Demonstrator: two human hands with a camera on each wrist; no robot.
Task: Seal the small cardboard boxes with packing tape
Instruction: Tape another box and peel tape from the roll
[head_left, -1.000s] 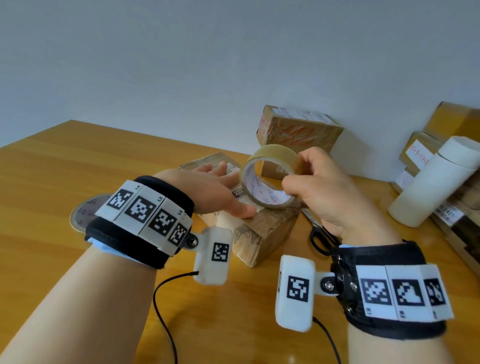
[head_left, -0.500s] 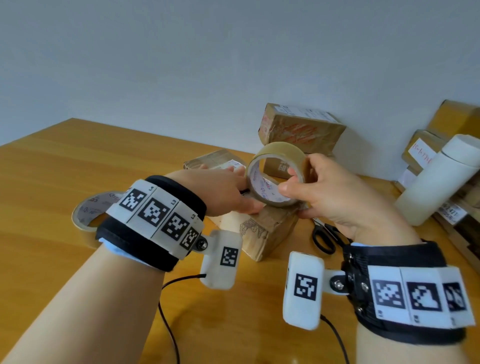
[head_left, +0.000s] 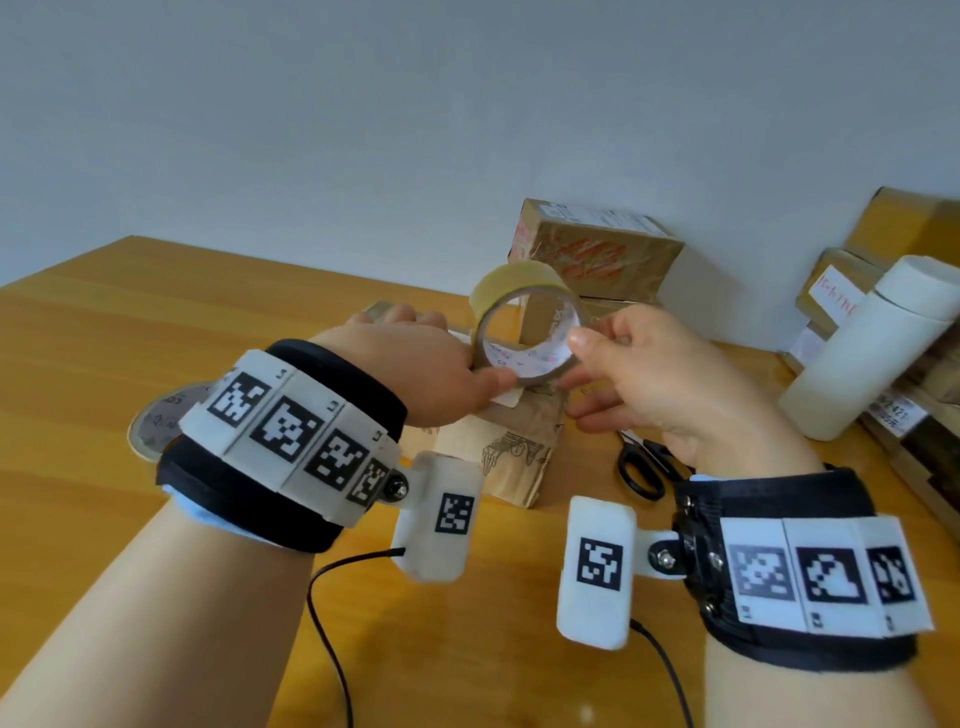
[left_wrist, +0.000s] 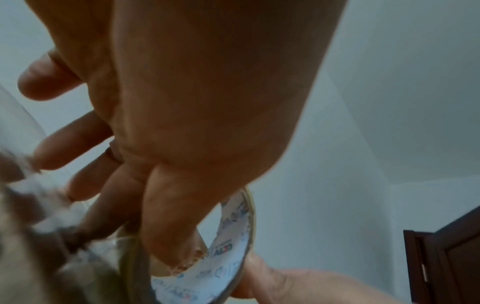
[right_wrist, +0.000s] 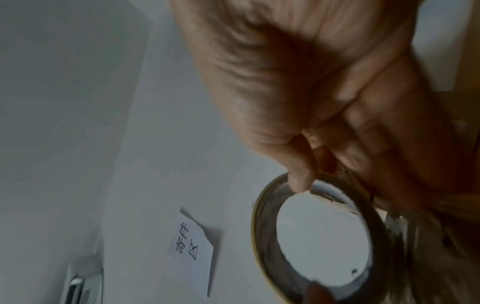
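A roll of brownish packing tape (head_left: 524, 291) stands on edge above a small cardboard box (head_left: 498, 447) at mid-table, its hole facing me. My left hand (head_left: 483, 376) pinches the roll's lower rim; in the left wrist view the thumb (left_wrist: 168, 226) lies inside the roll (left_wrist: 228, 257), the forefinger outside, the other fingers spread. My right hand (head_left: 597, 364) holds the roll's right side, its thumb (head_left: 581, 340) on the rim and the fingers curled below. The right wrist view shows that thumb tip (right_wrist: 298, 181) on the roll (right_wrist: 267, 236). The box top is mostly hidden.
Black scissors (head_left: 641, 467) lie right of the box. A second tape roll (head_left: 156, 421) lies flat at the left. More cardboard boxes (head_left: 592, 249) stand against the wall, others (head_left: 841, 291) at the far right beside a white cylinder (head_left: 872, 348). Wrist cables trail over the wooden table (head_left: 130, 322).
My left hand has left the box top, and its thumb now sits on the roll's lower rim. The roll has turned its hole toward me, and my right hand has shifted to its right side.
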